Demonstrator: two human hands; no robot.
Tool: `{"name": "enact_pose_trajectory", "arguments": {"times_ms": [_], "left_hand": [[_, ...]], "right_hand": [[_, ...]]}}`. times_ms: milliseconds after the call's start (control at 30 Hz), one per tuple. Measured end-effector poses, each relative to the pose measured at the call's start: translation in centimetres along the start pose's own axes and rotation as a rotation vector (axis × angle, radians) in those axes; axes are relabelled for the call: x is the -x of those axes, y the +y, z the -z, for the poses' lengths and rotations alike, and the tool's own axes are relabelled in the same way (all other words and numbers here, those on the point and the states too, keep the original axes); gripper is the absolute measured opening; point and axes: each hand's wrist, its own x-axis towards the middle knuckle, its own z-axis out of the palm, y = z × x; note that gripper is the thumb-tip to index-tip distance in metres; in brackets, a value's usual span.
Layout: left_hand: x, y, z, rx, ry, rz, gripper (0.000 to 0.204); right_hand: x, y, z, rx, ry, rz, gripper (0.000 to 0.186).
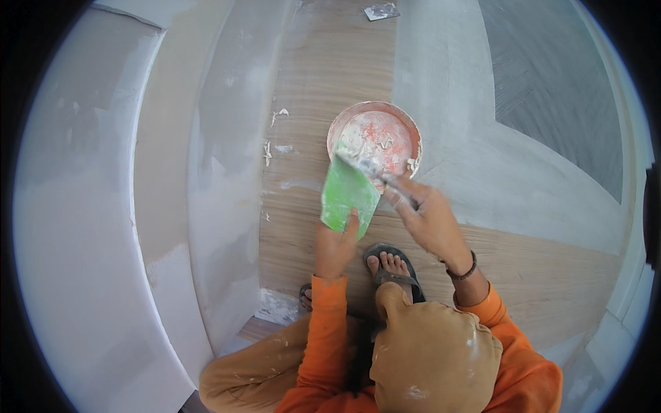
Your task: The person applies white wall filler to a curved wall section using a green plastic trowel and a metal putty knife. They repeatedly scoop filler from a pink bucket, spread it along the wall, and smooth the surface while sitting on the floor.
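My left hand (336,244) grips a green flat spreader (344,196), thumb on its face, angled up over the near side of a shallow round pink bucket (410,131) coated with pale paste. My right hand (430,220) is closed on a putty knife (382,175), whose smeared blade, slightly blurred, lies along the upper edge of the green spreader. Whether the bucket holds more than a thin layer of paste is hard to tell.
A pale plastered wall (82,206) rises at left beside wood-look flooring (317,62) dotted with paste scraps (267,153). Grey sheeting (441,62) covers the right side. A small metal plate (381,12) lies at the top. My sandalled foot (392,268) is just below my hands.
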Motion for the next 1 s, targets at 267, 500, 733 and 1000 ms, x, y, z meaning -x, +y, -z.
{"name": "enact_pose_trajectory", "arguments": {"times_ms": [267, 500, 733, 1000], "left_hand": [[0.3, -1.3, 0.2, -0.019, -0.019, 0.010, 0.031], [0.2, -0.4, 0.2, 0.094, 0.047, -0.012, 0.034], [-1.1, 0.7, 0.3, 0.142, 0.347, -0.162, 0.037], [-0.9, -1.2, -2.1, 0.099, 0.377, -0.252, 0.048]], "right_hand": [[-1.1, 1.0, 0.4, -0.013, -0.003, -0.030, 0.038], [-2.1, 1.7, 0.8, 0.020, 0.048, -0.030, 0.039], [2.4, 3.1, 1.1, 0.057, -0.060, -0.113, 0.039], [1.4, 4.8, -1.9, 0.050, 0.044, -0.005, 0.037]]}}
